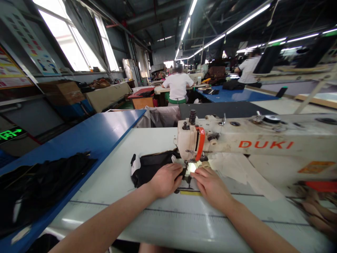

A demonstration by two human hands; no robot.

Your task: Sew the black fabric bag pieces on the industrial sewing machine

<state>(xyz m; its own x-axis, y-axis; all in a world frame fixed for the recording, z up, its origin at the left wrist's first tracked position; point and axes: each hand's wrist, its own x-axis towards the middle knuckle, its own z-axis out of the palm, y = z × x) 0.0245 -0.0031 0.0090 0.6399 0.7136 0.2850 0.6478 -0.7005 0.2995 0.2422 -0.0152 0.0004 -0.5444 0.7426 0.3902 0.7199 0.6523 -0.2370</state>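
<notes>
A sewing machine [190,138] with an orange guard stands in front of me, its needle area lit by a small lamp. Black fabric [151,165] with white patches lies on the machine table, left of the presser foot. My left hand [168,179] is closed on the right end of this fabric, fingers curled beside the needle. Just right of the needle, my right hand [207,181] has its fingertips pressed together low at the lit plate. Whatever those fingertips hold is too small to make out. White sheet material [231,168] lies under the machine arm.
A blue table [105,130] adjoins on the left, with a heap of black fabric [47,189] on it. Ruler markings [168,212] run along the machine table's front. Brownish items [316,207] lie at the far right. Two people in white tops work farther back.
</notes>
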